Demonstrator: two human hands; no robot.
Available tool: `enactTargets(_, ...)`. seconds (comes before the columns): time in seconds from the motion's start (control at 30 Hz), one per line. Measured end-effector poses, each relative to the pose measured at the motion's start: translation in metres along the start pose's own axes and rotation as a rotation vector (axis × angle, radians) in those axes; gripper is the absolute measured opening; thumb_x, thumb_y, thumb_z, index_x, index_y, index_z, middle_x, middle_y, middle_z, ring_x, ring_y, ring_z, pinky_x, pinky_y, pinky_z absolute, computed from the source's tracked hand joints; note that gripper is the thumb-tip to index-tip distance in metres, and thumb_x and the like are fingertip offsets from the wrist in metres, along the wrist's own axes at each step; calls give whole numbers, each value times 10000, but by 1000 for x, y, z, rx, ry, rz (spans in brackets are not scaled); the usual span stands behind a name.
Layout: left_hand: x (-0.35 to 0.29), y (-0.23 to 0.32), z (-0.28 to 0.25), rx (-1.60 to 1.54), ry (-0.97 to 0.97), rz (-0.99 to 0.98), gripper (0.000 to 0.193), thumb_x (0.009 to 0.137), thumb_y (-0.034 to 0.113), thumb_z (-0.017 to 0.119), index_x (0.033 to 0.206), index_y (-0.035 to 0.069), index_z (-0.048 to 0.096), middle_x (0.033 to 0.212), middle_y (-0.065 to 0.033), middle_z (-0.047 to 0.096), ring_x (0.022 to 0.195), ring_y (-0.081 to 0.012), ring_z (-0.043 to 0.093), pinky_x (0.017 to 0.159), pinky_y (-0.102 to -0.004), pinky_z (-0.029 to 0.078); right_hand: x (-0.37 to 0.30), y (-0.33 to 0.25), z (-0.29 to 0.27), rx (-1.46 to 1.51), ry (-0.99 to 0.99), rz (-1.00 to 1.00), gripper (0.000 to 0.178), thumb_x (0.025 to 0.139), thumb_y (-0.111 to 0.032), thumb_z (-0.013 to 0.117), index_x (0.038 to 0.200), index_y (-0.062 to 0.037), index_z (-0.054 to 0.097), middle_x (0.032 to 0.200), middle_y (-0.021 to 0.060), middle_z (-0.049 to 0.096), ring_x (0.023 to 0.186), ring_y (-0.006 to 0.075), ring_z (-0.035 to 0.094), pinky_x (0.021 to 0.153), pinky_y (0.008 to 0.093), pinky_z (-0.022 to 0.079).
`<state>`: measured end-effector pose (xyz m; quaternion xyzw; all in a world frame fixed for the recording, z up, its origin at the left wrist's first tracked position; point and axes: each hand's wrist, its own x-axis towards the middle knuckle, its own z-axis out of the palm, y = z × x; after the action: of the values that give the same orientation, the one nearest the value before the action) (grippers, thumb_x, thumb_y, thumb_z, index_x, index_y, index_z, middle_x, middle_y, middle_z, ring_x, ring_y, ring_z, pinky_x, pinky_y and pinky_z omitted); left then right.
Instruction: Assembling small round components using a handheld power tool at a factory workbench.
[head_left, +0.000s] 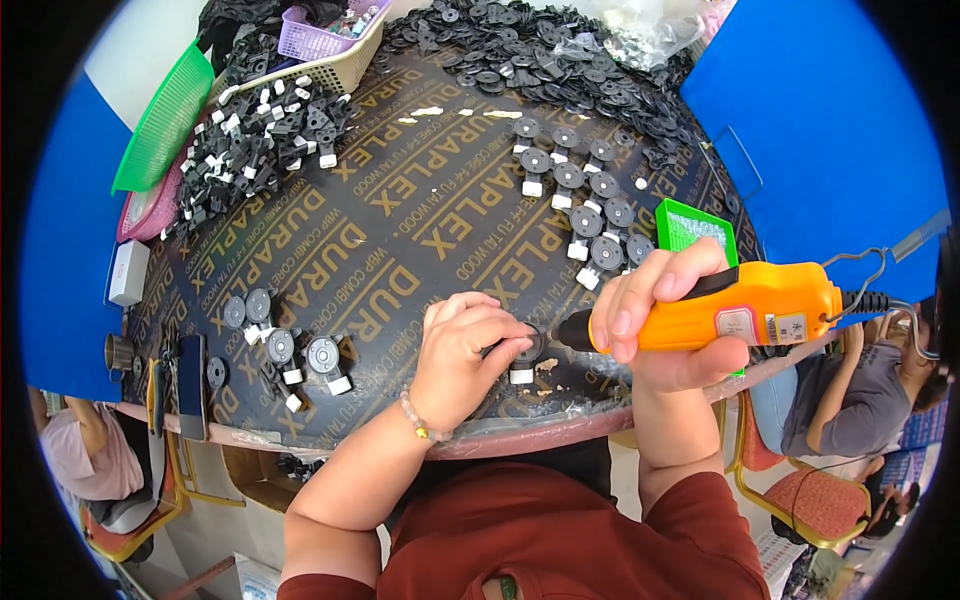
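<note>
My right hand (665, 310) is wrapped round an orange and black electric screwdriver (770, 305), its cord trailing off to the right. The tool's dark nose points left, close to a black disc-shaped part with a white foot (522, 375). My left hand (468, 350) pinches that part near the front edge of the table; its fingers cover much of the disc. Whether the screwdriver's tip touches the part I cannot tell. Several similar black disc assemblies (585, 222) lie beyond my hands, and a smaller group (323, 353) lies to the left.
A green tray of small metal pieces (690, 225) sits at right. Piled at the back are loose black discs (560, 60); at left, black-and-white pieces (255, 150) beside a green basket (170, 125). A phone (192, 385) lies at the left edge. Blue panels (820, 120) flank the table.
</note>
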<state>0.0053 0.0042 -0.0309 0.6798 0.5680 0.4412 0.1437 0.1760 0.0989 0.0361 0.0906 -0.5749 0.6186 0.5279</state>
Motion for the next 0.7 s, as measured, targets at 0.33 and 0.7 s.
enactTargets(0.33,1,1,-1,30,-45,-7,142,764,137,742,905,138,723,885,8,669,1003,-230,572,923,-378,361,0,1,1,-26,10,-19,623,839,-640,562,1017,-57,427,809,114,595,526,130,567,494,276,497)
enactTargets(0.7,0,-1,-2,52,-80,-28,155,784,133,724,939,144,727,923,8,681,1029,-233,570,949,-379,346,-1,2,1,-38,-9,-30,634,835,-653,560,1020,-61,426,813,114,588,523,133,560,502,279,492)
